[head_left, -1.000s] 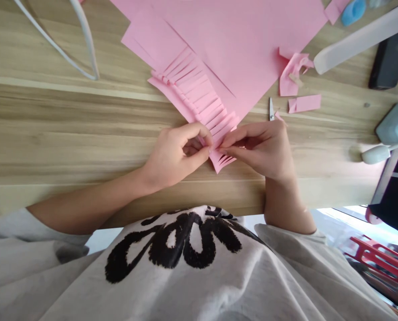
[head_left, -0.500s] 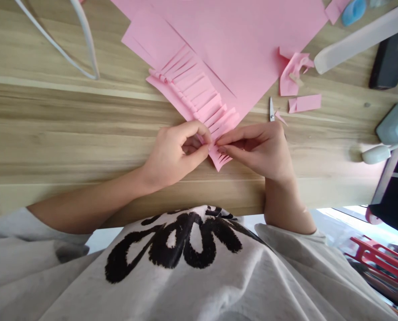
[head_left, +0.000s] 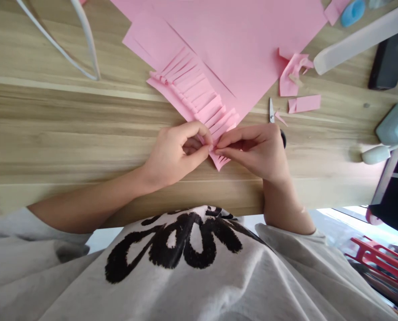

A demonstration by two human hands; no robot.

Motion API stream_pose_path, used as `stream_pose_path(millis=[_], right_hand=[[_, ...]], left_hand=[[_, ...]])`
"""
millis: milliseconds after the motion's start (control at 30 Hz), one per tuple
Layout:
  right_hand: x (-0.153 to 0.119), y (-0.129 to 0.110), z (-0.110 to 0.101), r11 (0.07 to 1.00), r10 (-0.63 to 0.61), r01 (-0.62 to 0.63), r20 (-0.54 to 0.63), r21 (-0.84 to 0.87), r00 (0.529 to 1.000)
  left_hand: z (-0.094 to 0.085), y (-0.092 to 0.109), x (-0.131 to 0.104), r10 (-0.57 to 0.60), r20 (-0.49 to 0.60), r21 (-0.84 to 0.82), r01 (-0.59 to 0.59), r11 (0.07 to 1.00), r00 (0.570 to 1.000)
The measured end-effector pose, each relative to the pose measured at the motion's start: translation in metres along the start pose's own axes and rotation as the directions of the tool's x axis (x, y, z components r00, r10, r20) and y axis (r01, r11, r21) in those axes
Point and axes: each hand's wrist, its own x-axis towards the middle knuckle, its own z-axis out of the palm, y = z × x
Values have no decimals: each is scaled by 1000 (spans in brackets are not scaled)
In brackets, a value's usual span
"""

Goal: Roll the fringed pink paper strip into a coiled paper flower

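Observation:
A pink paper strip [head_left: 209, 103], cut into a fringe with several strips curled along one edge, lies slantwise over a large pink sheet [head_left: 245, 49]. Near its lower end, my left hand [head_left: 180, 154] pinches the fringed paper between thumb and forefinger. My right hand [head_left: 257, 149] is closed on the same paper just to the right, its fingertips almost touching those of the left. The fingertips hide the exact bit of paper between them. Below them the strip's pointed end [head_left: 219, 163] shows, with narrow cuts.
Scissors [head_left: 271, 111] lie partly under my right hand. Pink scraps [head_left: 305, 103], a white bar-like object [head_left: 362, 38], a black case [head_left: 391, 60] and a blue item [head_left: 353, 12] are at the right. A white cable [head_left: 85, 35] curves at the upper left.
My right hand has shifted slightly left, its fingertips nearer to my left hand's. More of the black scissor handle shows beside it. My left hand has barely moved.

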Motion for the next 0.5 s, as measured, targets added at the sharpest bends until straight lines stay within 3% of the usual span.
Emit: stream_pose_path(millis=[500], right_hand=[[0, -1, 3, 999, -2, 3, 25, -43, 1000]], left_hand=[[0, 3, -1, -60, 17, 13, 60, 998, 998]])
